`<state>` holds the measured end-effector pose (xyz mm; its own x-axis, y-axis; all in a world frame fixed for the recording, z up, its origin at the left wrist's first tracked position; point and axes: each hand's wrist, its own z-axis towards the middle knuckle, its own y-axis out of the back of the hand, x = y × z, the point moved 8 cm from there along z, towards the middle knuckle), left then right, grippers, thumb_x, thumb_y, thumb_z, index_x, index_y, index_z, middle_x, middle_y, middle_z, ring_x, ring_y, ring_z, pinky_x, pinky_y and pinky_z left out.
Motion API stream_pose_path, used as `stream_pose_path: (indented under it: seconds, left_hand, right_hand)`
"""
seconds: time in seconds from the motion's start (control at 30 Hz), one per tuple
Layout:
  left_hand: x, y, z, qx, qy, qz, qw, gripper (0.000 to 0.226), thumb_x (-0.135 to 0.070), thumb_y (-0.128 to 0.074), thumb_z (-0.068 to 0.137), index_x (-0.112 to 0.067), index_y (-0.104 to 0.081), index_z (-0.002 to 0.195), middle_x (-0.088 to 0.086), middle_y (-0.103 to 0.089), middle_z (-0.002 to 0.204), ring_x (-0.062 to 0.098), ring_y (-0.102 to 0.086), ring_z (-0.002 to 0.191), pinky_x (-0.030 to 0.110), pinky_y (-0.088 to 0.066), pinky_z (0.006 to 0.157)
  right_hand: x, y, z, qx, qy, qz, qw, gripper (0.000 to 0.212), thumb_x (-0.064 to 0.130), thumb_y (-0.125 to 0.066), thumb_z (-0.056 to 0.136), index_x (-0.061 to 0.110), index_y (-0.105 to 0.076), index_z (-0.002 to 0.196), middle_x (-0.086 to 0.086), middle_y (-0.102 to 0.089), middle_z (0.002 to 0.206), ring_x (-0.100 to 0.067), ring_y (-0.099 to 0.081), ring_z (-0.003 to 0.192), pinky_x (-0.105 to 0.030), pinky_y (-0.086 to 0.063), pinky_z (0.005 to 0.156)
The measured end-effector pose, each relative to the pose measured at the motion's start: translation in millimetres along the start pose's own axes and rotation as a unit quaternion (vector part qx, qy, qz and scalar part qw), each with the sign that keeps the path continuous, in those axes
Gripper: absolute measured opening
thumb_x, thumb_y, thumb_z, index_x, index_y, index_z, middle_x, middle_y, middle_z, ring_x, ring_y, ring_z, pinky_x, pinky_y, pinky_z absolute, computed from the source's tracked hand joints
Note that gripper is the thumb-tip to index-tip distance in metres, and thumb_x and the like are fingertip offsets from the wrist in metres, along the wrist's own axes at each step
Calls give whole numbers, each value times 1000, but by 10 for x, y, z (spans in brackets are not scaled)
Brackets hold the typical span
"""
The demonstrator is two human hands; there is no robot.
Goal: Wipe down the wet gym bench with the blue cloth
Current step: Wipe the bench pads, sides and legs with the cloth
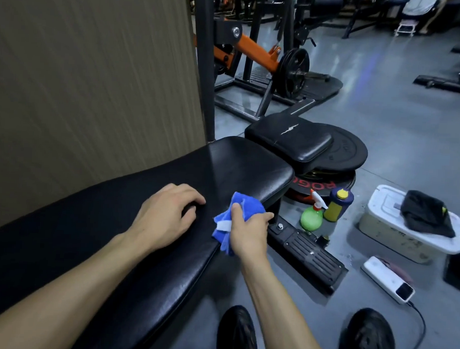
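Observation:
A long black padded gym bench [94,247] runs from the lower left to the middle of the head view, its surface shiny. My left hand [166,213] rests flat on the pad with fingers slightly curled, holding nothing. My right hand [247,233] grips a bunched blue cloth [238,209] with a white tag, pressed against the bench's near right edge close to its far end.
A green spray bottle [311,217] and a yellow-and-blue bottle [337,205] stand on the floor right of the bench. A white lidded box [384,228] carries a black cloth. A power bank [387,279], weight plates [348,150], a machine frame and my shoes [366,336] are nearby.

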<state>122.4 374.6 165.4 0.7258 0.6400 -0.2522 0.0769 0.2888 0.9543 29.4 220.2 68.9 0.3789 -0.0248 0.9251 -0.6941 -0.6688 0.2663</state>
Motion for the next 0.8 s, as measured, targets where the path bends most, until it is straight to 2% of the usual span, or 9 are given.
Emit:
stream_pose_path:
  seconds: [0.07,0.13,0.23,0.3,0.4,0.5,0.63,0.73,0.8]
  left_hand:
    - [15,-2,46,-32,13,-4,999,21,-26,-56,93,-39,-65,106,-25,-61,111,3,-51,96,30,-49,83]
    - [7,-3,75,-48,31,-11,998,19,-25,-57,93,-38,-68,101,-25,-63,104,2,-53,94,26,-44,80]
    - [-32,8,99,-50,53,-14,997,20,-23,-59,92,-38,-71,97,-25,-65,99,3,-57,94,26,-42,77]
    - [-27,12,86,-50,68,-17,996,21,-22,-60,91,-39,-71,97,-26,-65,99,2,-59,96,26,-45,78]
    - [2,0,45,-50,85,-24,995,24,-19,-63,89,-40,-72,98,-29,-66,100,-1,-61,100,17,-42,78]
    - [22,19,44,-50,102,-42,993,25,-19,-65,89,-41,-74,97,-32,-66,100,-7,-61,101,5,-34,80]
    - [-10,68,32,-45,120,-65,990,26,-21,-63,90,-42,-74,99,-33,-66,104,-9,-61,105,14,-45,87]
    - [-19,66,13,-57,121,-68,989,25,-20,-63,90,-41,-74,99,-32,-67,104,-10,-61,105,20,-49,89]
    - [3,60,21,-67,129,-73,987,24,-20,-64,89,-41,-74,96,-32,-67,102,-9,-61,103,20,-49,87]
  right_hand:
    - [38,110,287,-13,-5,-11,1000,93,49,-52,96,-9,-5,151,-27,-31,155,-36,-44,135,-39,-41,106]
    - [59,252,534,-23,-1,-21,1000,95,52,-52,95,-9,-5,151,-26,-35,152,-37,-45,134,-43,-41,106]
    - [182,523,867,-36,7,-35,999,98,51,-52,96,-7,2,153,-25,-30,157,-35,-37,142,-45,-37,111]
    - [322,681,1027,-34,17,-66,997,95,49,-52,97,-6,0,154,-25,-23,160,-36,-34,144,-45,-36,112]
    - [538,780,1075,-19,64,-161,985,88,47,-51,98,-4,-5,154,-23,-15,163,-37,-30,145,-47,-37,111]
    - [713,741,906,3,173,-298,939,84,42,-47,102,-4,-2,155,-24,-5,164,-38,-15,150,-45,-25,119]
    - [763,735,955,70,246,-414,873,80,44,-37,104,-3,3,156,-22,5,165,-38,2,153,-40,-3,124]
    - [860,698,1107,78,255,-463,845,79,46,-32,105,-4,0,155,-22,1,165,-38,2,152,-41,-1,124]
    - [904,644,1135,47,260,-476,839,79,47,-33,104,-4,-3,156,-23,-3,165,-41,-1,151,-42,-4,124]
